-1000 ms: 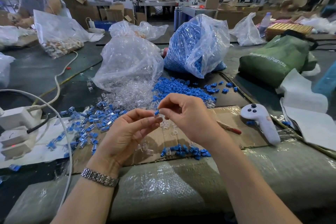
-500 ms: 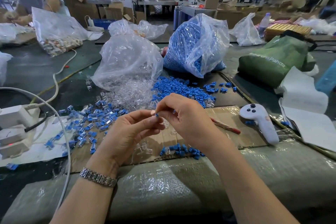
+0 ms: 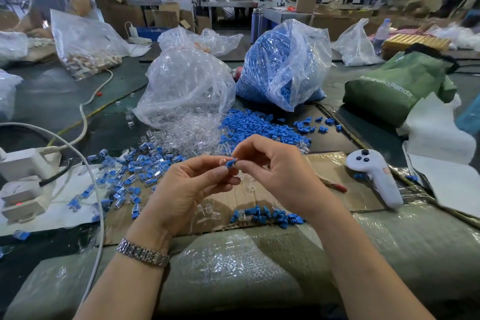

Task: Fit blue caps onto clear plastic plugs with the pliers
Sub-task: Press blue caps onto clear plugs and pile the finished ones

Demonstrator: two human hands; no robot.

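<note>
Both forearms are bare to the lower edge of the view, with no sleeves showing. The left hand (image 3: 181, 189) and the right hand (image 3: 280, 174) wear no gloves and no rings that can be seen. On the left wrist sits a silver metal watch bracelet (image 3: 142, 256) of small polished links in several rows; its dial is out of sight.

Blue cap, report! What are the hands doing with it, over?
Left hand and right hand both pinch one blue cap above the cardboard. Clear plug hard to make out. Pliers not in hand. Nothing in the way, over.
</note>
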